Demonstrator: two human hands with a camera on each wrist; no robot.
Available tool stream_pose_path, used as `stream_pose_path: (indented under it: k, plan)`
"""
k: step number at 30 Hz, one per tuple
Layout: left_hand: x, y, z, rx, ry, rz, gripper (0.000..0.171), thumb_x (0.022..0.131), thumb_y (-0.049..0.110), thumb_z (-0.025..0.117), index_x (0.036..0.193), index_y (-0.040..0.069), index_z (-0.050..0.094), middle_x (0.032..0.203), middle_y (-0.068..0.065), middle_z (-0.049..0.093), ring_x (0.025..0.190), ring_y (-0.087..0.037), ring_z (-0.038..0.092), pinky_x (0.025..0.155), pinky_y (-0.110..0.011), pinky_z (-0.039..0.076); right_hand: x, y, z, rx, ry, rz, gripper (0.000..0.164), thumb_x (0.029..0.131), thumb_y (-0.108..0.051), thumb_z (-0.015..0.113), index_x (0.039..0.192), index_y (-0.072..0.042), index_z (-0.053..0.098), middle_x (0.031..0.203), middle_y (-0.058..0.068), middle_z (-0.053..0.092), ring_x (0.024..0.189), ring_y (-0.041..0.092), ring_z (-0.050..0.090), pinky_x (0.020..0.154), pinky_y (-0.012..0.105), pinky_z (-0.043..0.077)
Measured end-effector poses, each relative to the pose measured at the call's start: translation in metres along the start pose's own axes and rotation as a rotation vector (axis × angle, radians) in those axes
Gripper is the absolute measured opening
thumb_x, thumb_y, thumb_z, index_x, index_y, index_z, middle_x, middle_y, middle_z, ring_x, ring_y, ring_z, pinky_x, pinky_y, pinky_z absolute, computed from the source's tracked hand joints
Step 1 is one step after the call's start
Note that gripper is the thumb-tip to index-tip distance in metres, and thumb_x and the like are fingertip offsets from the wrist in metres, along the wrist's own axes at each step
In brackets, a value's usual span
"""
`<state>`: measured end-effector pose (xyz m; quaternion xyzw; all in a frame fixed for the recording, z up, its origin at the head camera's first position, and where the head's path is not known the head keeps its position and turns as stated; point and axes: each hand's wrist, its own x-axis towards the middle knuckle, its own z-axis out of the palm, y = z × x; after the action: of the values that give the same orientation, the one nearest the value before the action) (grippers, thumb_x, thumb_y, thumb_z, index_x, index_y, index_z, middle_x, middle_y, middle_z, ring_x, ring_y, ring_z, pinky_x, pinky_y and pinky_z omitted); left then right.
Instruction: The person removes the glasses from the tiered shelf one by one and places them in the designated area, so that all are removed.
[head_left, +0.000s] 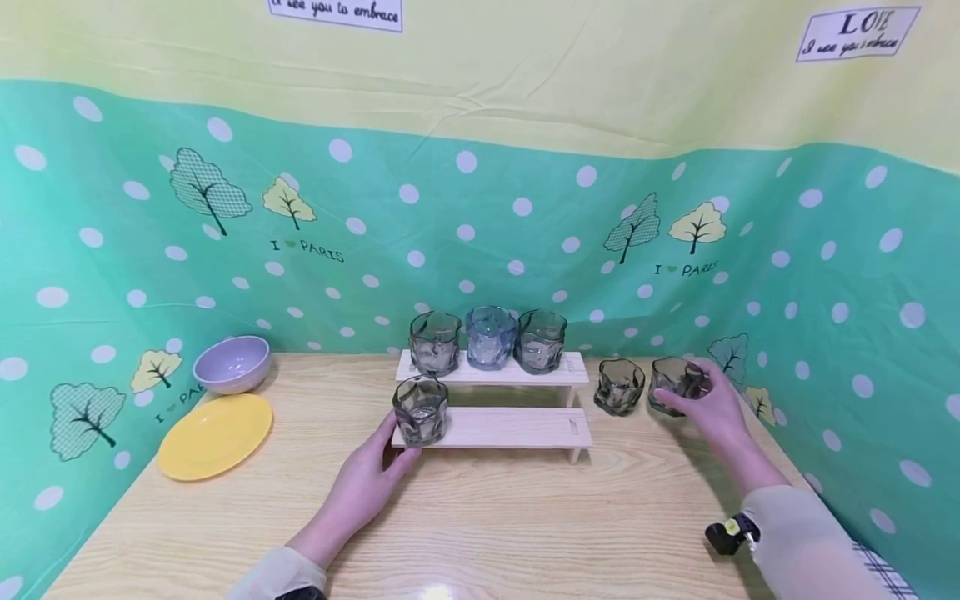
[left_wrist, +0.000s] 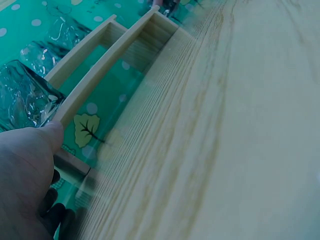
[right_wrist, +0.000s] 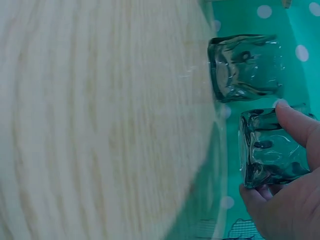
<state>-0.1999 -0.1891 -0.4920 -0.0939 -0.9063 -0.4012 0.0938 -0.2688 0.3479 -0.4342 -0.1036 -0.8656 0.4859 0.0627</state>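
My left hand (head_left: 369, 475) grips the left end of the lower wooden riser shelf (head_left: 510, 427), its thumb on the front edge. Its other fingers are partly hidden behind the end. Right by the thumb, a grey faceted glass (head_left: 422, 412) stands upright on that shelf; the left wrist view shows the glass (left_wrist: 25, 97) beside the hand. On the right, my right hand (head_left: 712, 408) holds another grey glass (head_left: 672, 385) between thumb and fingers, also seen as a glass (right_wrist: 270, 147) in the right wrist view. A similar glass (head_left: 619, 387) stands just left of it.
On the upper riser shelf (head_left: 487, 377) stand a grey glass (head_left: 435, 343), a bluish glass (head_left: 491, 337) and another grey glass (head_left: 540, 342). A purple bowl (head_left: 232, 364) and a yellow plate (head_left: 216, 437) are at the left. A green dotted cloth (head_left: 465, 217) hangs behind the table (head_left: 525, 525).
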Motion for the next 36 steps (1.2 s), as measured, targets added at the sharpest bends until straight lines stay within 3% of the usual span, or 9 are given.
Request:
stream_pose_path:
  k: [5, 16, 25, 36]
  plan:
    - [0.001, -0.001, 0.001, -0.003, 0.003, 0.005, 0.081, 0.109, 0.036, 0.074, 0.172, 0.004, 0.035, 0.165, -0.028, 0.048, 0.149, -0.050, 0.049, 0.122, -0.065, 0.041, 0.004, 0.008, 0.004, 0.042, 0.008, 0.005, 0.118, 0.092, -0.034, 0.094, 0.176, -0.007, 0.015, 0.172, 0.035, 0.031, 0.150, 0.060, 0.038, 0.123, 0.070, 0.036]
    - [0.001, -0.003, 0.002, -0.006, -0.005, 0.003, 0.081, 0.109, 0.036, 0.073, 0.173, 0.006, 0.034, 0.165, -0.027, 0.048, 0.149, -0.049, 0.050, 0.122, -0.065, 0.041, 0.008, 0.021, 0.011, 0.043, -0.004, 0.074, 0.123, 0.094, -0.034, 0.092, 0.177, -0.007, 0.006, 0.175, 0.038, 0.019, 0.154, 0.063, 0.029, 0.125, 0.071, 0.032]
    - [0.004, -0.002, -0.001, -0.013, -0.018, -0.008, 0.082, 0.110, 0.037, 0.073, 0.174, 0.006, 0.032, 0.167, -0.026, 0.045, 0.151, -0.048, 0.047, 0.124, -0.064, 0.038, 0.009, 0.020, 0.013, 0.067, -0.031, 0.029, 0.119, 0.097, -0.030, 0.089, 0.176, -0.004, 0.005, 0.172, 0.039, 0.022, 0.152, 0.061, 0.035, 0.125, 0.068, 0.036]
    - [0.001, -0.001, -0.001, -0.028, -0.016, 0.001, 0.081, 0.109, 0.034, 0.073, 0.174, 0.006, 0.033, 0.166, -0.026, 0.046, 0.150, -0.048, 0.048, 0.123, -0.064, 0.040, 0.006, 0.024, 0.013, 0.049, -0.039, 0.034, 0.119, 0.098, -0.030, 0.089, 0.175, -0.001, 0.003, 0.172, 0.040, 0.021, 0.153, 0.061, 0.031, 0.127, 0.069, 0.030]
